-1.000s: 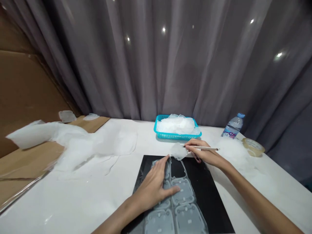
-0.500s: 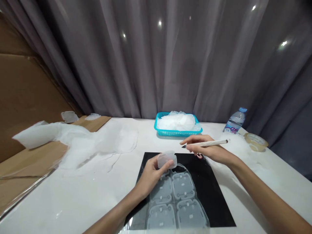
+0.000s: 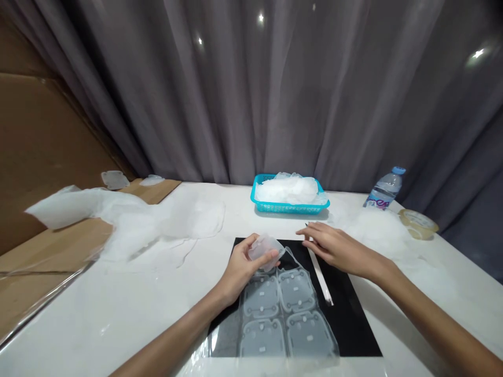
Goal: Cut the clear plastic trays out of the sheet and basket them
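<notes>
Our left hand (image 3: 241, 267) grasps a clear plastic piece (image 3: 264, 248) above the black mat (image 3: 346, 309); our right hand (image 3: 334, 248), fingers released, rests on the mat's knife (image 3: 320, 272).

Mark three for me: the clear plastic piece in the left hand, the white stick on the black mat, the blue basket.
clear plastic piece (image 3: 264, 248), head view, on its curved upper face.
white stick (image 3: 322, 278), head view, mid-shaft, lying on the mat.
blue basket (image 3: 286, 208), head view, on its front wall.

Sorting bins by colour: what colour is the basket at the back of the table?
Turquoise blue; the basket shows best in the head view.
</notes>
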A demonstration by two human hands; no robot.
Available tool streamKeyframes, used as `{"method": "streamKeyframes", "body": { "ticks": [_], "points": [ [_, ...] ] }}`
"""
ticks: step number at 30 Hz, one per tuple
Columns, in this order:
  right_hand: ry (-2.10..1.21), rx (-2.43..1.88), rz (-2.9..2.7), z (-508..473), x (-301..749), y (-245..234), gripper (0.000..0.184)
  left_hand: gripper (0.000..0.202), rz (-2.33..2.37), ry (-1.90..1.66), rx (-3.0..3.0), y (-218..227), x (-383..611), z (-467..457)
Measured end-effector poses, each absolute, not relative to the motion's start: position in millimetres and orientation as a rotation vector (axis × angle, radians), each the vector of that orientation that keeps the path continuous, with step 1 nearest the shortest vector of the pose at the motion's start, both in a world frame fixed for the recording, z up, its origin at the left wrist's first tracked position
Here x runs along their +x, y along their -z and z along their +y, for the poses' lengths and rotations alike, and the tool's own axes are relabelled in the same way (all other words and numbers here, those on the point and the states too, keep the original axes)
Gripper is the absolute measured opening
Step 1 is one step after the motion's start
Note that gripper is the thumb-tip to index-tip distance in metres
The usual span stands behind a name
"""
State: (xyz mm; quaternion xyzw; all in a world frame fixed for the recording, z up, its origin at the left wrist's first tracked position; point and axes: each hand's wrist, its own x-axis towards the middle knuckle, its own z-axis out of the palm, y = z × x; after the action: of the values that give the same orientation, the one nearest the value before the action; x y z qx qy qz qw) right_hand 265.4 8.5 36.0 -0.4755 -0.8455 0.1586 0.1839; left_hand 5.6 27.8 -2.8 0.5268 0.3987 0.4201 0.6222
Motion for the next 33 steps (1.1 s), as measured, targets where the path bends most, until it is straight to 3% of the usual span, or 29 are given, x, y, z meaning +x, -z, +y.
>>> {"method": "streamKeyframes", "body": {
  "ticks": [4,8,12,18,21,24,27,33],
  "points": [
    [-0.672,-1.114,-2.187,4,238,-36,0.037,0.043,0.912,-1.018,1.253,3,5,30],
    [-0.755,-1.039,-2.101,10,224,-20,0.019,0.043,0.932,-1.017,1.268,5,4,31],
    [-0.856,-1.060,-1.986,16,225,-12,0.016,0.044,0.906,-0.939,1.167,6,4,31],
    [-0.488,-1.134,-1.722,2,211,-5,0.018,0.042,0.874,-1.044,1.132,6,7,30],
    [-0.585,-1.246,-1.899,-11,201,0,0.024,0.041,0.892,-1.117,1.150,6,8,28],
    [-0.574,-1.423,-1.934,-18,193,5,0.009,0.042,0.902,-1.118,1.163,7,8,27],
    [-0.605,-1.451,-1.824,-18,189,9,0.019,0.043,0.902,-1.102,1.174,9,8,29],
    [-0.993,-1.288,-1.620,-10,189,10,0.028,0.044,0.923,-1.081,1.213,11,8,32]
  ]
}}
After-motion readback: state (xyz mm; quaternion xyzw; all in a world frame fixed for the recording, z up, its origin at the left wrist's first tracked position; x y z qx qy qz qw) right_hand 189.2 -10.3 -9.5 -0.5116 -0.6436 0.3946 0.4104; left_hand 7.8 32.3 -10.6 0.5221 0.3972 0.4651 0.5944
